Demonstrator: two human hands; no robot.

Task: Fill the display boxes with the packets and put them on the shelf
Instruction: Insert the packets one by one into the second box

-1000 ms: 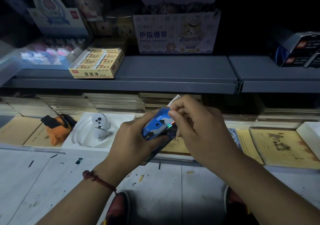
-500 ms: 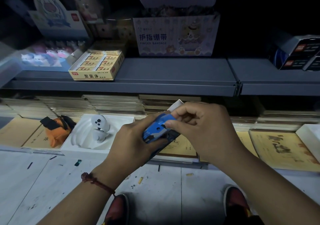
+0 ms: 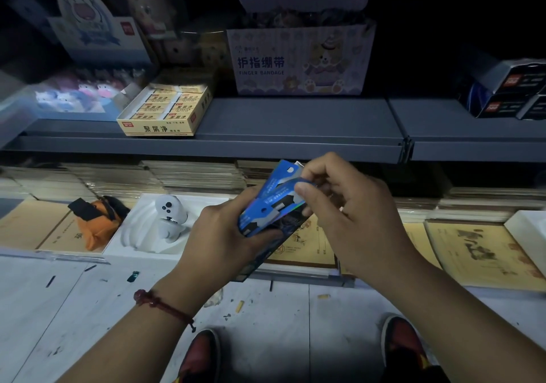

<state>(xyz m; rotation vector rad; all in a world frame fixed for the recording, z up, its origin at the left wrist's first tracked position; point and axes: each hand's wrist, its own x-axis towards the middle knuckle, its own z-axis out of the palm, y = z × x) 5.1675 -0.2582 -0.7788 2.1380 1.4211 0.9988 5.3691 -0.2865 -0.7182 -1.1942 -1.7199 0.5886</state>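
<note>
Left hand (image 3: 218,235) grips a blue box (image 3: 266,205) below the shelf (image 3: 295,122). Right hand (image 3: 354,220) fingers (image 3: 301,189) pinch its top flap, probably opening it. Filling comes next.

Blue packets (image 3: 267,205), marked white and black with a rainbow-sheen strip; a dark red cord (image 3: 161,306) behind the left hand (image 3: 218,235); above it, a yellow box (image 3: 165,110) on a grey shelf (image 3: 295,122).

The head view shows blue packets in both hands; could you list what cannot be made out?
- Head view: count of blue packets; the left hand covers the stack's lower end.
- Head view: packets' upper right end; the right hand covers it.
- Head view: dark boxes on the shelf; the right edge cuts them off.
</note>
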